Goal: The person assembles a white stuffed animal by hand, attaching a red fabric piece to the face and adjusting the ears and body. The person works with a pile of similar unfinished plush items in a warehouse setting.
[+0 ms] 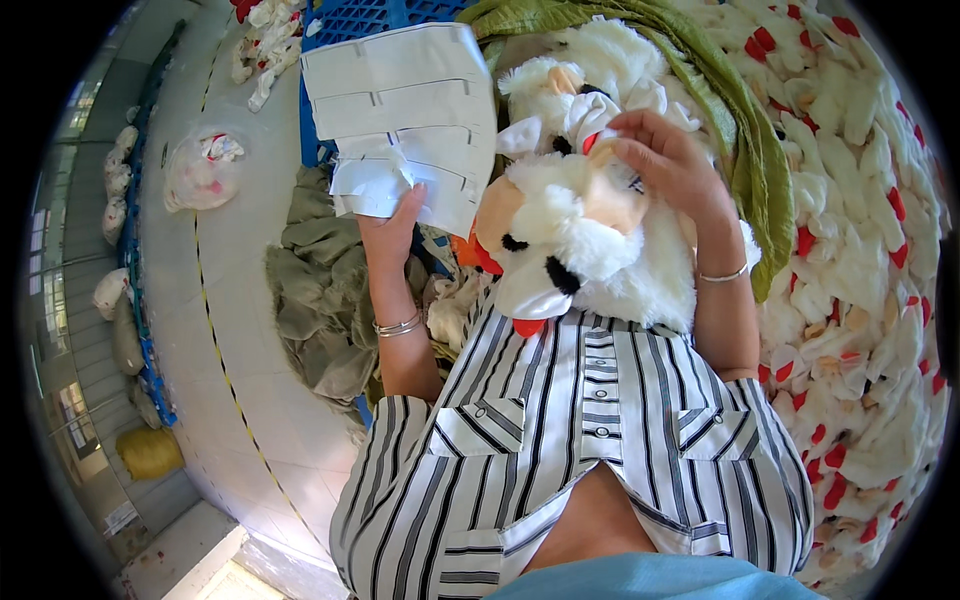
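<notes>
My left hand (pixel 388 235) grips the lower edge of a stack of white sheets (pixel 400 85), marked with dark lines and short strokes. A smaller white piece on them curls up beside my thumb. Against my front lies a white plush dog skin (pixel 585 235) with black eye and nose patches, peach patches and a red tongue. My right hand (pixel 668 165) bends over its upper edge, fingers closed on the plush near a peach patch. Just beyond my fingers more white plush skins (pixel 585 75) lie piled; my fingertips are partly hidden by the fur.
A green cloth sack (pixel 750 150) surrounds the plush pile. To the right spreads a large heap of white plush pieces (pixel 850 300) with red bits. Grey-green cloth (pixel 325 290) lies at left, by a blue plastic crate (pixel 345 25). A clear bag (pixel 205 170) sits on the floor.
</notes>
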Demonstrator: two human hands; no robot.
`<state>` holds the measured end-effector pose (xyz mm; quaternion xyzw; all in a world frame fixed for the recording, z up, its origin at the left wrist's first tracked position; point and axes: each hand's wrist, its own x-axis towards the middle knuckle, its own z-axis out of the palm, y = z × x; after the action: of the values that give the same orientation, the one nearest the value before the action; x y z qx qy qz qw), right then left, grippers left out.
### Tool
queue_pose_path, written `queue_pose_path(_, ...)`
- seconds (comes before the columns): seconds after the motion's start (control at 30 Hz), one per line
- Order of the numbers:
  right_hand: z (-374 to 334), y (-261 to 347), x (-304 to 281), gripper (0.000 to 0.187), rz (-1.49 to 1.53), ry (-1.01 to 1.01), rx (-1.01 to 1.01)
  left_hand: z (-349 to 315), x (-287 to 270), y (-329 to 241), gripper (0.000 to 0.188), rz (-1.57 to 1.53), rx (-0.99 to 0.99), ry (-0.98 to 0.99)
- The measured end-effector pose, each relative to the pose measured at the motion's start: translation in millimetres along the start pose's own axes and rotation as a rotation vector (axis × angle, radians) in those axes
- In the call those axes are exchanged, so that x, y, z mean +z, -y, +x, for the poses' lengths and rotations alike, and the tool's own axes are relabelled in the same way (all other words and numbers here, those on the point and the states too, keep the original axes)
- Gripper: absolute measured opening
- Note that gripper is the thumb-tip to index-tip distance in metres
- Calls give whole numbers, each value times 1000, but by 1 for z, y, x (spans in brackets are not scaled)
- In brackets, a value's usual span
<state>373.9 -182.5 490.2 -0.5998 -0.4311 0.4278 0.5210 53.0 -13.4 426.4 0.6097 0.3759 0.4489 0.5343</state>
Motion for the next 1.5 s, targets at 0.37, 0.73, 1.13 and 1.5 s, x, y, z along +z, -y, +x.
queue_pose_path(0.37, 49, 71, 55, 45, -149, 28, 50, 5, 40, -72, 35, -85, 171, 146)
queue_pose_path(0.73, 60, 39, 38, 35, 4, -300, -130, 18, 24, -47, 71, -476, 11, 508)
queue_pose_path(1.13, 52, 52, 51, 30, -66, -104, -55, 18, 21, -21, 38, -700, -140, 98)
queue_pose_path(1.5, 49, 45, 59, 29, -121, 48, -39, -7, 33, -17, 50, -454, -219, 128)
